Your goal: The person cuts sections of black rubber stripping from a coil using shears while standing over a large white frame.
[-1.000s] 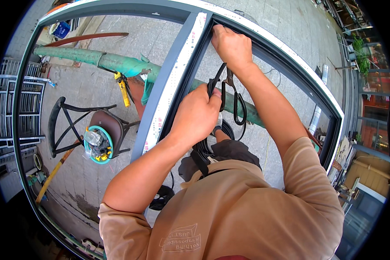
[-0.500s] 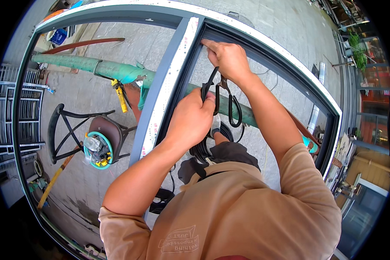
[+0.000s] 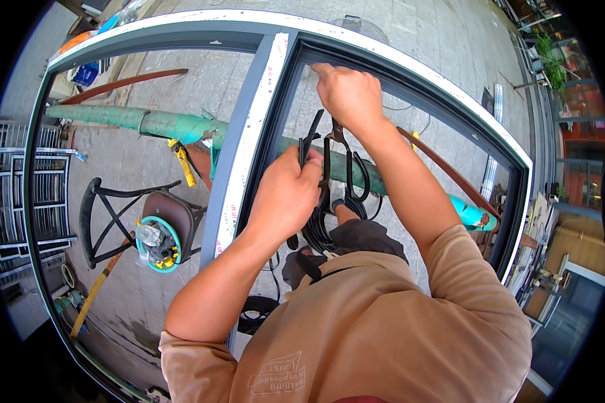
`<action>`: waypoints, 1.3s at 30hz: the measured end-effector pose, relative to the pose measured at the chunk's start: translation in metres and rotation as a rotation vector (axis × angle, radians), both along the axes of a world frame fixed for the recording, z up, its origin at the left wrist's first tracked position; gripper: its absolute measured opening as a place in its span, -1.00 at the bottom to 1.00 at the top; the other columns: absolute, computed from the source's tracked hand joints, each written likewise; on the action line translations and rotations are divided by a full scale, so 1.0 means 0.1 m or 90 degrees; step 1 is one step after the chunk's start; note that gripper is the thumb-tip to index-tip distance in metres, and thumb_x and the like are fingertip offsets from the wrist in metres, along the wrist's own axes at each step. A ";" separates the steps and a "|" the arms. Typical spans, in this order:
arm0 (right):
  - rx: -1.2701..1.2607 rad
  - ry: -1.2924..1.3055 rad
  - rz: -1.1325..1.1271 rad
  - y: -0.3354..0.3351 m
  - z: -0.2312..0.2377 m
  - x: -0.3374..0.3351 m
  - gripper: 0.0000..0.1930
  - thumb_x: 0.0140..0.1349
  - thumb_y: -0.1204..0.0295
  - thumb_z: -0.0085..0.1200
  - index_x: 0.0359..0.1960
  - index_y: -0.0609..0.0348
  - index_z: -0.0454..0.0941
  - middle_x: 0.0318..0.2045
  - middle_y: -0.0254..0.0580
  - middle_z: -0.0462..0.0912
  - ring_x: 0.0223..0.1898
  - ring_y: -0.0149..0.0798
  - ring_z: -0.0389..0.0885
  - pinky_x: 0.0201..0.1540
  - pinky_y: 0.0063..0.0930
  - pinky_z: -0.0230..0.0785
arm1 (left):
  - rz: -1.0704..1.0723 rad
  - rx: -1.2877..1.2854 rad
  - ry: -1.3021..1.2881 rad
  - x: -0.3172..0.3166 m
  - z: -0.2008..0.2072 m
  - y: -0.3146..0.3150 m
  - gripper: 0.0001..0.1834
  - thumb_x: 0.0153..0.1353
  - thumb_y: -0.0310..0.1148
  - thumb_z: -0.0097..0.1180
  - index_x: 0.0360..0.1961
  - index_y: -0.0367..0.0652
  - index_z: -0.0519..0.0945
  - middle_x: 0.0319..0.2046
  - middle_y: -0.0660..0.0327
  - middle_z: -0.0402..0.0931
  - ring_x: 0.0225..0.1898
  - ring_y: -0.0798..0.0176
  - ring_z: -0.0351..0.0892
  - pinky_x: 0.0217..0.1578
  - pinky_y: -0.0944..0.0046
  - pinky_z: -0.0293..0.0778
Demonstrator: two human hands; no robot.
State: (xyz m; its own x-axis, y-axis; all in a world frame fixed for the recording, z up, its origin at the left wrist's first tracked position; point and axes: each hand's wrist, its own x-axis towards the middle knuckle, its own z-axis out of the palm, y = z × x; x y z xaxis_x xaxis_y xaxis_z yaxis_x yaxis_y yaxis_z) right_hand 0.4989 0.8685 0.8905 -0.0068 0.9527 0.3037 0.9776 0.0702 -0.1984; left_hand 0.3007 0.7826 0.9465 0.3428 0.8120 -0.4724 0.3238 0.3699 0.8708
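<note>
Presently, a large grey frame (image 3: 252, 134) is surrounding both hands: the right hand (image 3: 349, 95) is curling, index finger extending to its upper inner corner, any grip hidden; the left hand (image 3: 286, 189) is closing; black-handled scissors (image 3: 337, 132) are hanging between; a black strip (image 3: 313, 129) is protruding from the left's pinch.

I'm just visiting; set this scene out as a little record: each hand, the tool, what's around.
Left hand: grips a thin black flexible strip
Right hand: forefinger extended near an inner corner of a large grey, white-edged, two-opening frame
Tool: black-handled metal scissors just below the right hand; blades mostly hidden
Through left opening: brown-seated black chair, with a round turquoise tub overlapping it in view
</note>
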 end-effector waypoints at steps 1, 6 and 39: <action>0.004 -0.014 -0.031 -0.01 0.01 0.00 -0.68 0.30 0.35 0.12 0.07 -0.08 0.73 -0.31 -0.06 0.80 -0.31 0.09 0.79 -0.18 0.01 0.65 | 0.001 0.001 -0.001 0.00 0.00 0.00 -0.70 0.46 -0.30 -0.01 -0.07 -0.38 0.56 -0.55 0.04 0.57 -0.52 0.11 0.65 -0.40 0.09 0.50; 0.023 0.093 -0.028 -0.10 0.07 0.09 -0.75 0.36 0.25 0.13 -0.11 0.05 0.77 -0.37 0.00 0.79 -0.34 0.13 0.78 -0.20 0.03 0.63 | 0.009 -0.015 -0.008 0.01 0.06 0.00 -0.73 0.49 -0.31 0.01 -0.06 -0.34 0.56 -0.53 0.16 0.50 -0.56 0.26 0.52 -0.43 0.19 0.46; -0.400 1.126 -0.099 -0.81 0.44 -0.18 -0.68 0.53 0.23 0.08 -0.04 0.22 0.76 -0.58 -0.54 0.32 -0.56 -0.52 0.23 -0.49 -0.51 0.10 | 0.213 0.247 -0.084 -0.04 0.17 -0.03 -0.56 0.53 -0.37 0.01 0.37 -0.20 0.35 -0.47 0.44 0.35 -0.65 0.62 0.12 -0.65 0.47 0.01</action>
